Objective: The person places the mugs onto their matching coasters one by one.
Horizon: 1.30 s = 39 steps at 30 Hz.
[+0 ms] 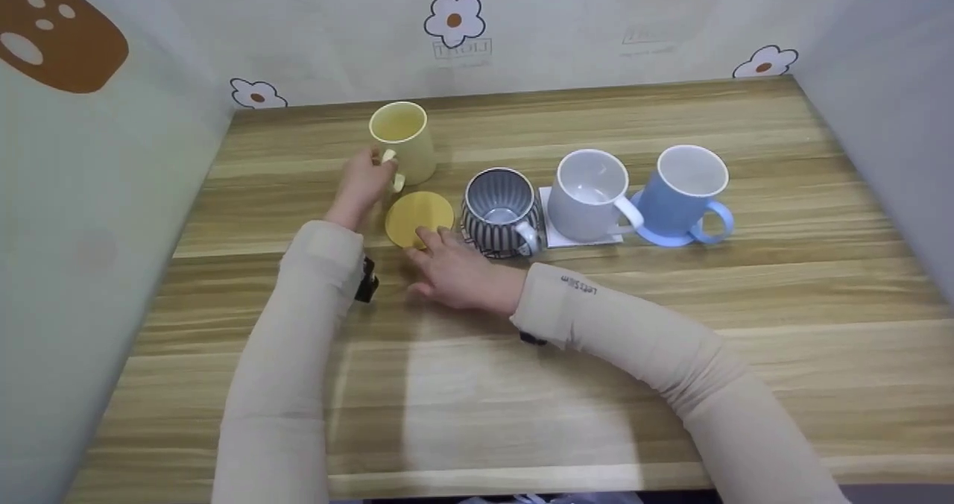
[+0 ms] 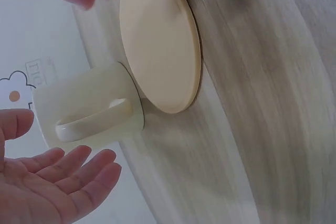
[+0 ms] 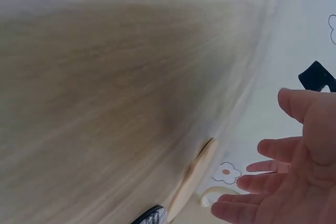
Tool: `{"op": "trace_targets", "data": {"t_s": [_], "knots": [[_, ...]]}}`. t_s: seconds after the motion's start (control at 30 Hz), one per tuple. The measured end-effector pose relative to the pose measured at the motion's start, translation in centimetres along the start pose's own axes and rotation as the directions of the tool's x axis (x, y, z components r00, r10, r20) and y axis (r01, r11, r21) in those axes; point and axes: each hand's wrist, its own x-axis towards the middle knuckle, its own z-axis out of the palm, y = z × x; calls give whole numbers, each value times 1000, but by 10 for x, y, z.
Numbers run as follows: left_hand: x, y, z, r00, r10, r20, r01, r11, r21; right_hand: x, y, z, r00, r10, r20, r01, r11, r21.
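A pale yellow mug [image 1: 419, 155] stands upright at the back left, its handle toward my left hand [image 1: 363, 180]. In the left wrist view the fingers of that hand [image 2: 58, 187] are spread beside the handle [image 2: 94, 121], with a gap between thumb and fingers. Just in front of the mug, a round yellow coaster [image 1: 411, 217] lies flat on the table. My right hand [image 1: 463, 273] reaches over the coaster's near right edge, palm down. The right wrist view shows its fingers [image 3: 273, 182] extended and holding nothing, with the coaster [image 3: 190, 182] beyond.
Right of the coaster, a striped grey mug [image 1: 501, 232] stands on a patterned coaster. Beside it are a white mug [image 1: 581, 217] on a square white coaster [image 1: 553, 239] and a blue mug [image 1: 667, 209] on a round blue coaster [image 1: 648, 235]. Patterned walls [image 1: 551, 42] enclose the wooden table [image 1: 782, 280].
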Motion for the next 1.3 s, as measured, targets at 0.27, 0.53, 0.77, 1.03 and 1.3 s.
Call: {"op": "trace_targets", "data": {"t_s": [0.27, 0.53, 0.77, 1.03, 1.3], "knots": [[3, 1, 7, 999, -35, 3, 36, 996, -86, 9, 2, 3, 995, 55, 87, -52, 998, -41], [8, -5, 14, 994, -87, 66, 105, 926, -362, 13, 7, 8, 992, 68, 104, -61, 996, -72], [11, -9, 14, 990, -111, 83, 136, 884, -448, 15, 7, 12, 991, 97, 97, -91, 994, -63], [13, -11, 17, 987, -141, 76, 160, 880, -446, 18, 3, 13, 988, 125, 92, -116, 988, -100], [15, -13, 19, 988, -141, 59, 152, 879, -452, 23, -1, 14, 984, 159, 83, -149, 982, -115]]}}
